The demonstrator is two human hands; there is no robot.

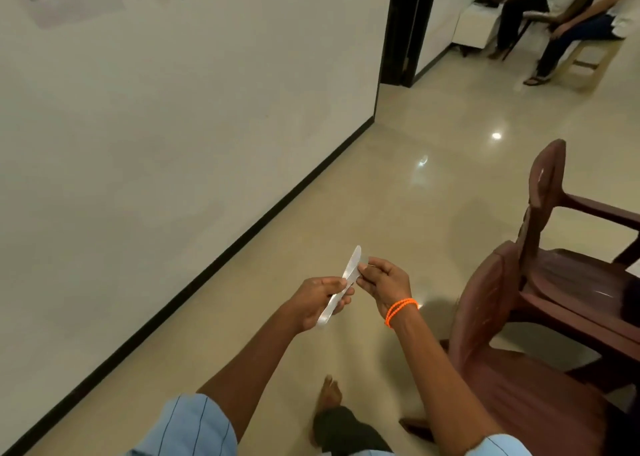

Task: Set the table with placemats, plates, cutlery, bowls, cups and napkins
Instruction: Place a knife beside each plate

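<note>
A pale plastic knife [349,268] is held out in front of me over the floor, its blade pointing up and away. My left hand [318,301] grips its handle, with the handle's end sticking out below the fingers. My right hand [382,282], with an orange bead bracelet at the wrist, pinches the knife near the blade's middle, possibly with a second thin piece of cutlery. No table, plates, bowls, cups or napkins are in view.
A white wall [156,126] with a black skirting runs along my left. Two dark red plastic chairs [540,282] stand close on my right. My bare foot [329,391] is on the glossy tiled floor. People sit on seats [554,16] at the far right, past a dark door frame [405,26].
</note>
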